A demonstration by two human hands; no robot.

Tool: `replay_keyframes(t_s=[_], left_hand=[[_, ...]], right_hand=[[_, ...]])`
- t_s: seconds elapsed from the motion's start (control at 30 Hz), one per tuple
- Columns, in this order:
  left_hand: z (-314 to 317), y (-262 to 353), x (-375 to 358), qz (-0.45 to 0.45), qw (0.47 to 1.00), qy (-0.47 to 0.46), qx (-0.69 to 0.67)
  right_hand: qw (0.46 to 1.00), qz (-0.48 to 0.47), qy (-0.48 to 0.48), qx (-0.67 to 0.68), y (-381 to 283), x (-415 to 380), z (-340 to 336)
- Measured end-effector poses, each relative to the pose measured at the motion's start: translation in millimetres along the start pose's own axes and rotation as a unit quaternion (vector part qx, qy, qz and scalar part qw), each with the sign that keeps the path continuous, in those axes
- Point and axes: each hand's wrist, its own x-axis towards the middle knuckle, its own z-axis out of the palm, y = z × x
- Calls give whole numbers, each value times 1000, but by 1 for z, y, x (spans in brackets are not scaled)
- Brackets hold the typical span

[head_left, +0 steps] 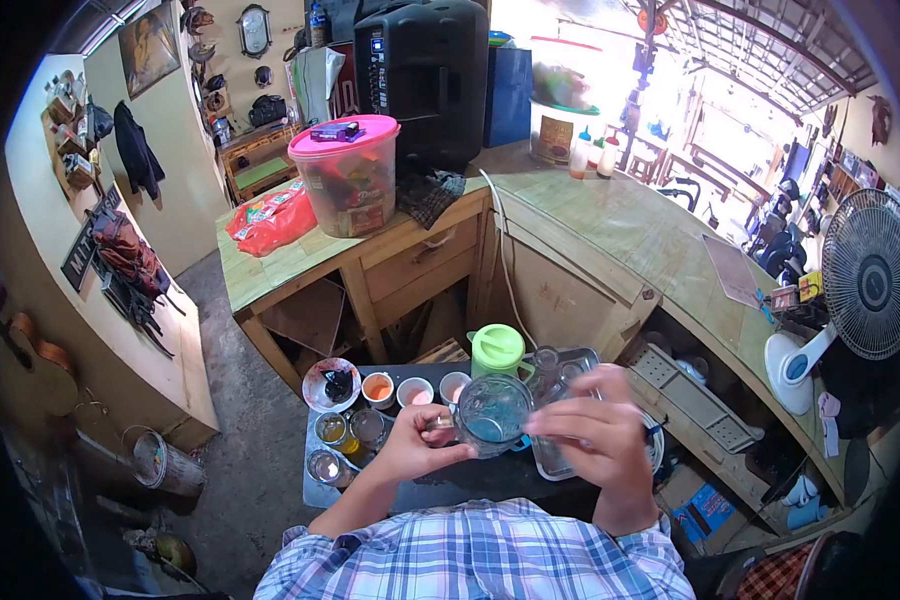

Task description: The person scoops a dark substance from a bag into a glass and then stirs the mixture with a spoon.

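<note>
Two hands work before me above a dark low table (440, 490). Behind it stands the wooden counter (610, 220), then the pink-lidded tub (347, 180). My right hand (595, 440) curls loosely against the clear glass jug (492, 415), held over the table. My left hand (420, 440) pinches its handle side. Small paint cups (378, 388) sit just left.

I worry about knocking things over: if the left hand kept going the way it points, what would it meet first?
The left hand points rightward and already touches the clear glass mug, so it meets that first; beyond lies the right hand. Depth is hard to judge.
</note>
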Motion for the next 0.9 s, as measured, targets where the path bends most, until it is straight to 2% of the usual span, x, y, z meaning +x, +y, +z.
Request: replay_keyframes(t_s=[0.03, 0.1, 0.13, 0.23, 0.3, 0.37, 0.4, 0.43, 0.5, 0.57, 0.63, 0.7, 0.77, 0.83, 0.9], left_hand=[[0, 3, 1, -23, 999, -9, -40], [-4, -2, 1, -24, 999, -28, -28], [-5, -5, 1, -7, 998, -48, -36], [-4, -4, 0, 9, 997, -64, -34], [0, 3, 0, -15, 998, -53, -23], [2, 4, 0, 8, 998, -56, 11], [3, 5, 1, 32, 997, -56, 43], [5, 7, 1, 31, 997, -56, 43], [7, 11, 2, 109, 985, -41, 127], [9, 12, 1, 120, 982, -36, 142], [11, 14, 2, 135, 978, -30, 157], [13, 14, 1, 145, 972, -30, 181], [13, 13, 1, 159, 967, -28, 196], [14, 14, -1, 173, 961, -28, 212], [14, 17, -1, 185, 951, -20, 248]], right_hand=[[1000, 1, 1, -1, 8, 1, 4], [995, -24, -33, 89, 21, 2, 11], [996, -15, 14, 91, 20, 3, 2], [993, -32, 31, 105, 20, 0, -11], [995, -43, -6, 92, 17, 5, 4], [994, -11, -67, 83, 15, 4, 11], [997, -13, -7, 78, 13, 0, 4], [997, -13, -8, 79, 9, -5, -3], [992, -41, 118, 10, 4, -14, -13], [992, -63, 105, -7, 10, -14, 9], [999, -24, 39, -11, 14, -13, 33], [996, -36, 63, -44, 3, -17, 16], [987, -30, 141, -74, -6, -28, -3], [988, -18, 104, -109, -3, -28, 8], [999, 11, 26, -42, 9, -27, 33]])
